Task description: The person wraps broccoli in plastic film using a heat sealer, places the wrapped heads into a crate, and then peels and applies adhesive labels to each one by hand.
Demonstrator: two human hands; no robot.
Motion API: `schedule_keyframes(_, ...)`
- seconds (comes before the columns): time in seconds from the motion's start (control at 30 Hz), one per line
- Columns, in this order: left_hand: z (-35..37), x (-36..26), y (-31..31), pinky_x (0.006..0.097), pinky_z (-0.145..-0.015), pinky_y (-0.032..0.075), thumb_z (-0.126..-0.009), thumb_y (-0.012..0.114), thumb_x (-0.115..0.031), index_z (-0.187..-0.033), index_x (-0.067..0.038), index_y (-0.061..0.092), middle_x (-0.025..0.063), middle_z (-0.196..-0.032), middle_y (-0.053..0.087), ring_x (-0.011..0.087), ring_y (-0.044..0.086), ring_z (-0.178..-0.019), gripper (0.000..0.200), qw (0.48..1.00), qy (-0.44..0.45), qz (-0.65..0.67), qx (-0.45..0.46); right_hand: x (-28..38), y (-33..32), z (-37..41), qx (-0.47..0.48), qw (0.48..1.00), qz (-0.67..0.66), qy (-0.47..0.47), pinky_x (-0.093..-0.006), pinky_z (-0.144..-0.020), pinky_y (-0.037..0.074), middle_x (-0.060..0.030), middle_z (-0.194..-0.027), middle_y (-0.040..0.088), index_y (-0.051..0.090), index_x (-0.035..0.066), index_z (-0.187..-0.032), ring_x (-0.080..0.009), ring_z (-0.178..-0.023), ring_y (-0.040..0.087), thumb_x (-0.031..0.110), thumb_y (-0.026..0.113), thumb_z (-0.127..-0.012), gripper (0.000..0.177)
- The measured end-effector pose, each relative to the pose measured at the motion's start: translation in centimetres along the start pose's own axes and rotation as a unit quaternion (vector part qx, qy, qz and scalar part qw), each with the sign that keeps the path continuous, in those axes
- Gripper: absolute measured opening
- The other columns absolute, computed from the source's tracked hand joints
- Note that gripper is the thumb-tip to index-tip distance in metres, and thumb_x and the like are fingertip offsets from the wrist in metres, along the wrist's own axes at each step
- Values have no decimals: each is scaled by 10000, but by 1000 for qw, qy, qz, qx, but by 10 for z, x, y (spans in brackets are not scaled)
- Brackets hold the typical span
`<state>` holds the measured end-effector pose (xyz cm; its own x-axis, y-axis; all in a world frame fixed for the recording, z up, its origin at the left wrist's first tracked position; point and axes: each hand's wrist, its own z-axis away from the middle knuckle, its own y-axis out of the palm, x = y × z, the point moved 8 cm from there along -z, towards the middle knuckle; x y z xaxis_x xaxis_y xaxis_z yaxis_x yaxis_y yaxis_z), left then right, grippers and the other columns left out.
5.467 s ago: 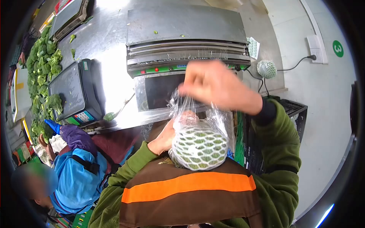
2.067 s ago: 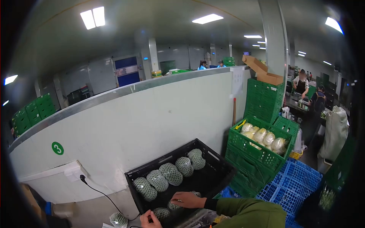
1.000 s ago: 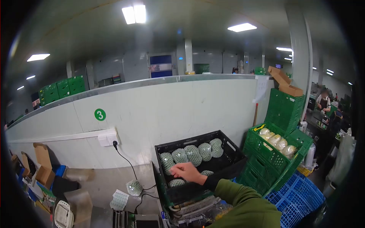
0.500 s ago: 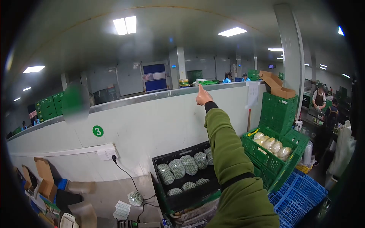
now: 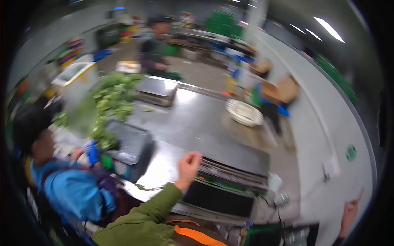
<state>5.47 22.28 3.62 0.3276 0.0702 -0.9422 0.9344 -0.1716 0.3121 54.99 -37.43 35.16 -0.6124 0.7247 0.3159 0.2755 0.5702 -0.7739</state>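
Observation:
The picture is motion-blurred. My left hand [image 5: 188,163] is raised over the near edge of the steel table [image 5: 193,123], just left of the film-wrapping machine [image 5: 232,174]; its fingers are loosely curled and it holds nothing. My right hand [image 5: 349,213] is at the lower right by the white wall, index finger pointing up, nothing in it. A net-wrapped round fruit [image 5: 283,199] lies on the table right of the machine.
A scale [image 5: 131,147] sits left of my left hand, and a heap of green vegetables [image 5: 111,98] lies beyond it. A co-worker in a blue jacket [image 5: 69,192] stands at the lower left. A white basket [image 5: 244,112] rests further back. Another person [image 5: 154,41] stands at the far end.
My view has swung from the wall and crates round to the steel table. My right arm, pointing high over the wall, has dropped to the lower right. My left hand has come into view.

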Motion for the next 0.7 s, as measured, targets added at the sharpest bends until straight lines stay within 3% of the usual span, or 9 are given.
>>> schedule_keyframes(0.03,3,-17,-11,217,-644,491,-949,659,-134,-980,1,694,12,-787,669,61,621,-727,142,999,39,-22,-17,42,-5,-23,-42,990,127,-46,-337,-821,484,-136,-1102,543,242,163,-1578,-231,-896,553,-5,634,-803,885)
schedule_keyframes(0.07,4,-21,-30,213,-636,489,-948,660,-133,-987,1,696,17,-785,673,60,622,-713,144,997,51,-32,-39,73,2,-43,-35,992,100,-75,-337,-821,484,-136,-1102,543,242,163,-1578,-231,-896,553,-5,634,-803,885)
schedule_keyframes(0.2,17,-37,-93,211,-640,495,-940,666,-130,-1001,0,700,22,-781,685,60,637,-712,147,989,74,-62,-114,182,-38,-59,-311,884,210,-277,-493,-1019,417,-202,-1494,435,426,41,-1455,-454,-1263,484,480,704,-861,790)
schedule_keyframes(0.33,18,-46,-139,219,-639,506,-938,664,-99,-995,11,693,24,-792,687,78,650,-706,128,976,107,-78,-175,230,-45,-79,-342,864,246,-275,-555,-1107,304,-327,-1440,287,299,-81,-1463,-476,-1320,327,552,600,-907,895)
schedule_keyframes(0.4,13,-60,-164,218,-632,502,-946,647,-71,-976,21,686,13,-797,668,75,639,-700,104,964,147,-95,-201,238,-39,-96,-310,862,295,-272,-466,-1133,314,-233,-1489,340,300,-13,-1496,-376,-1372,344,268,628,-851,775)
schedule_keyframes(0.47,7,-78,-190,211,-628,485,-949,645,-86,-982,-3,688,-6,-780,650,68,605,-690,100,954,142,-132,-230,228,-19,-113,-274,859,340,-267,-377,-1159,323,-140,-1537,394,301,56,-1528,-277,-1425,362,-16,656,-796,817)
schedule_keyframes(0.53,3,-98,-206,222,-609,441,-973,626,-165,-934,-23,660,-9,-732,611,68,567,-660,151,943,152,-144,-260,161,21,-142,-93,944,229,-217,-357,-1141,332,-173,-1533,375,339,102,-1518,-309,-1403,383,61,682,-852,750)
schedule_keyframes(0.63,1,-108,-221,260,-660,462,-976,612,-174,-936,-7,652,2,-806,598,95,558,-740,176,906,171,-266,-281,28,31,-175,-27,992,-15,-119,-428,-941,495,-176,-1359,545,378,123,-1502,-316,-1195,565,177,726,-828,760)
schedule_keyframes(0.7,1,-90,-223,300,-747,518,-972,614,-175,-1050,27,681,98,-971,689,179,624,-845,227,889,159,-316,-290,75,20,-109,213,977,11,-23,-361,-870,524,-139,-1330,575,480,49,-1414,-217,-1032,631,183,713,-811,661)
